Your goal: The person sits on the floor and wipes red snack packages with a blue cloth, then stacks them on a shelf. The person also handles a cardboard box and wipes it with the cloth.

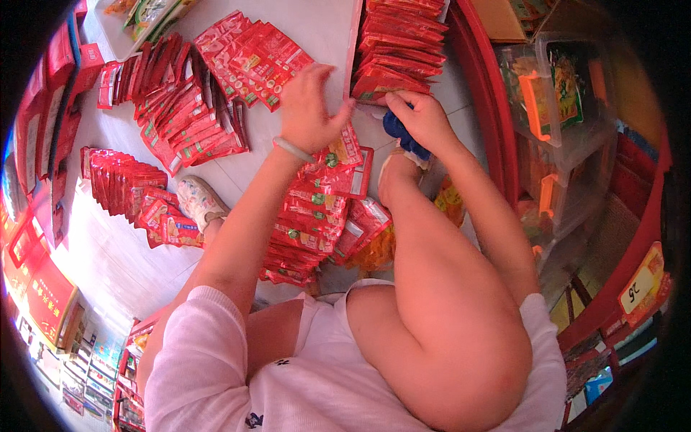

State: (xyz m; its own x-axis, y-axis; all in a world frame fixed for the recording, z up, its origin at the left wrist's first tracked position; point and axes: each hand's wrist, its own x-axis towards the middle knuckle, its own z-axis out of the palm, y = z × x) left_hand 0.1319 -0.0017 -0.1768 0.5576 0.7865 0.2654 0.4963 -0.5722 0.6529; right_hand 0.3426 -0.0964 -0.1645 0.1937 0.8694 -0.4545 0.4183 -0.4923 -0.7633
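My left hand (309,110), with fingers and thumb spread and nothing held, is slightly blurred above the floor. Just beyond it lies a fanned pile of red snack packets (259,56). Below its wrist, more overlapping red packets (310,216) spread between my legs. My right hand (424,121) is bent at the near end of a long row of red packets (399,48) in a white-edged box (352,48). Its thumb and fingertips meet the row's near edge; whether they grip a packet is hidden. Dark blue gathered fabric (397,127) shows under that hand, beside my foot.
More red packets lie in rows at the left (183,108) and lower left (124,183), near my floral shoe (200,202). A white tray (116,46) is at the top left. Clear plastic drawers (561,135) with orange handles stand right, behind a curved red edge (494,108).
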